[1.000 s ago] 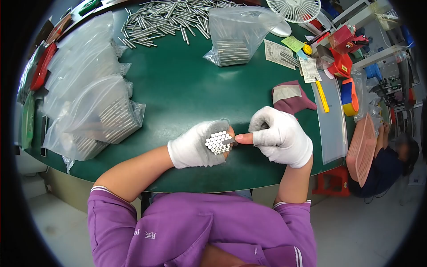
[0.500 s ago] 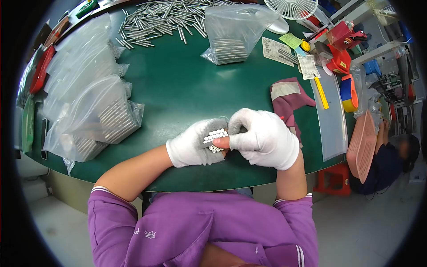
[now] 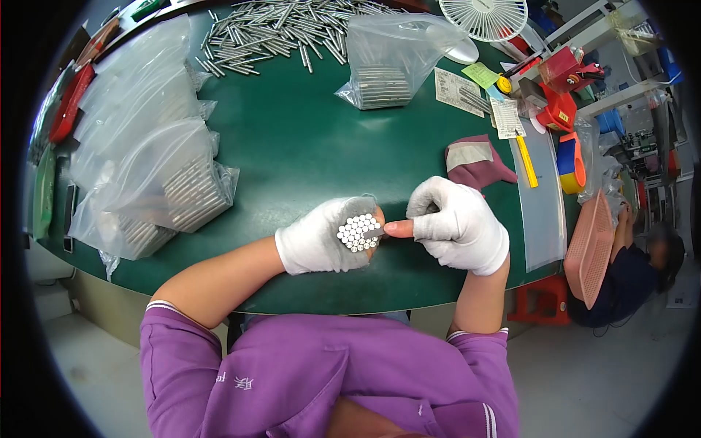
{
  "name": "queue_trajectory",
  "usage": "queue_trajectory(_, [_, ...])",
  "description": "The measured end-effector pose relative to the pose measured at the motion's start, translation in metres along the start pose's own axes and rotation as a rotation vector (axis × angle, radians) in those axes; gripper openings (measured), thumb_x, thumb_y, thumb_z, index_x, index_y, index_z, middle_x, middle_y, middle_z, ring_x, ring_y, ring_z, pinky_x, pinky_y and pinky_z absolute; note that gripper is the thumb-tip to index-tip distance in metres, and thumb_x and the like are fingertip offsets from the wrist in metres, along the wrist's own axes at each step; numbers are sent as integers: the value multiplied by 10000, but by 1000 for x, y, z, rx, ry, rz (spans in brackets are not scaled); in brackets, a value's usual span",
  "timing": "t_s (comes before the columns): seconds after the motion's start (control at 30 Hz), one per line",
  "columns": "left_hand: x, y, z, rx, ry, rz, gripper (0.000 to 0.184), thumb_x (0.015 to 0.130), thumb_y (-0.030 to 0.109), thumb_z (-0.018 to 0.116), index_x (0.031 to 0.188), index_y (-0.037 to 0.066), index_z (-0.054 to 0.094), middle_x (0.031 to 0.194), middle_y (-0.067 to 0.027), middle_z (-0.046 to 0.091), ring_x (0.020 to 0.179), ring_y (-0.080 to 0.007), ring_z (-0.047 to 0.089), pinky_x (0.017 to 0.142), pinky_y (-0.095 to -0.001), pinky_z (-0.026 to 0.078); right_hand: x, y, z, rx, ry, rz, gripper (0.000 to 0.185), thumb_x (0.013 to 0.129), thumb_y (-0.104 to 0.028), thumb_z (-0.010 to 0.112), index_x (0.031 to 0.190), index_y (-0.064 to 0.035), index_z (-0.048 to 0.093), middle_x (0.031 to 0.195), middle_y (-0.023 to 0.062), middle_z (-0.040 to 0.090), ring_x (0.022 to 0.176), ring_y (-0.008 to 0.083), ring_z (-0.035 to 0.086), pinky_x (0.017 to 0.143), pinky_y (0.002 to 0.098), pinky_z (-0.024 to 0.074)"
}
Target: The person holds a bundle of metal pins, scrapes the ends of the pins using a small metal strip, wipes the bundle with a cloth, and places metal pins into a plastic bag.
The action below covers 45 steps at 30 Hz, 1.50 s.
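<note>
My left hand (image 3: 318, 237), in a white and grey glove, is closed round a bundle of metal rods (image 3: 356, 232). Their round, bright ends face up towards me. My right hand (image 3: 458, 228), gloved in white, is just right of the bundle. One bare fingertip points left at the rods' edge, and the other fingers are curled in. A short grey strip (image 3: 373, 233) lies across the rod ends by that fingertip; its kind I cannot make out. Whether anything sits inside the curled right fingers is hidden.
Loose metal rods (image 3: 274, 33) are heaped at the back of the green table (image 3: 292, 139). A plastic bag of rods (image 3: 385, 84) stands near them; several more bags (image 3: 193, 193) lie left. At right are a maroon cloth (image 3: 478, 162), yellow cutter (image 3: 526, 162), tape dispenser (image 3: 571, 164) and pink basket (image 3: 590, 252).
My right hand has moved right, off the rod bundle, uncovering more of the rod ends. My left hand keeps its hold. The whole view has shifted slightly.
</note>
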<state>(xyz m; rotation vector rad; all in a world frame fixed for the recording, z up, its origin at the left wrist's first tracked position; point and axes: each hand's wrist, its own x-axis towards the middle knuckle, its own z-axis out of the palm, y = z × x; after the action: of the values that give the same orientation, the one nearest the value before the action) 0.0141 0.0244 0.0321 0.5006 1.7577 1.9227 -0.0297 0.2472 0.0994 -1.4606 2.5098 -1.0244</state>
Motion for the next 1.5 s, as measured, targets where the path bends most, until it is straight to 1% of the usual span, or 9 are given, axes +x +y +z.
queue_trajectory(0.2, [-1, -3, 0, 139, 29, 72, 334, 742, -48, 668, 1030, 61, 539, 910, -12, 581, 837, -91, 565, 737, -257, 500, 9, -6, 12, -20, 38, -55, 453, 608, 31, 623, 969, -220, 736, 778, 33, 567, 660, 208, 583, 573, 306, 465])
queue_trajectory(0.27, [-1, 2, 2, -130, 0, 0, 305, 738, -50, 668, 995, 54, 540, 919, -14, 576, 833, -93, 563, 743, -253, 497, -4, 4, -3, -41, 18, 24, 498, 588, 71, 603, 971, -212, 750, 764, 27, 558, 656, 181, 566, 586, 272, 450])
queue_trajectory(0.37, [4, -6, 0, -39, -39, 112, 308, 735, -60, 657, 1000, 55, 551, 928, -22, 596, 900, -112, 606, 772, -261, 513, -16, 16, -15, -33, 77, 77, 452, 588, 40, 640, 946, -211, 751, 783, 25, 572, 636, 184, 582, 576, 271, 468])
queue_trajectory(0.57, [0, 6, 1, -128, -27, -14, 288, 731, -59, 664, 969, 56, 548, 891, -6, 568, 821, -84, 551, 743, -238, 491, -7, 7, -6, 70, 57, -6, 446, 600, 71, 600, 947, -162, 758, 778, 28, 571, 654, 173, 564, 576, 266, 440])
queue_trajectory(0.83, [-1, -3, -1, -44, 47, 75, 285, 735, -38, 678, 966, 60, 543, 880, 8, 568, 799, -76, 548, 712, -239, 488, 13, -15, 20, -66, 49, -126, 477, 602, 32, 656, 988, -233, 747, 773, 9, 575, 621, 194, 576, 555, 278, 459])
queue_trajectory(1.03, [-2, -2, -2, -39, -51, -34, 393, 733, -14, 701, 1077, 66, 530, 962, -15, 579, 873, -100, 563, 765, -247, 494, -1, -1, 6, 44, 34, -33, 500, 576, 40, 641, 988, -223, 747, 732, 3, 550, 611, 173, 566, 547, 271, 453])
queue_trajectory(1.1, [-2, -3, -2, -21, 4, 122, 347, 736, -32, 685, 1034, 69, 539, 922, 3, 571, 831, -86, 553, 737, -243, 492, 10, -12, 18, -11, 11, -95, 490, 583, 36, 649, 981, -231, 749, 737, 6, 554, 612, 179, 566, 551, 277, 458])
queue_trajectory(1.43, [-1, -1, -3, -74, -87, -60, 403, 730, -43, 683, 1089, 58, 529, 946, -7, 567, 879, -91, 547, 775, -241, 486, 6, -9, 13, 52, 4, -37, 474, 598, 46, 642, 969, -227, 755, 741, 17, 549, 622, 169, 566, 554, 260, 451])
queue_trajectory(1.5, [-3, -3, -1, -75, 40, 94, 327, 722, -59, 670, 1004, 56, 551, 867, 12, 549, 823, -72, 529, 737, -242, 482, 10, -15, 16, 14, -3, -74, 458, 608, 41, 649, 966, -224, 755, 745, 21, 552, 625, 175, 566, 561, 268, 456])
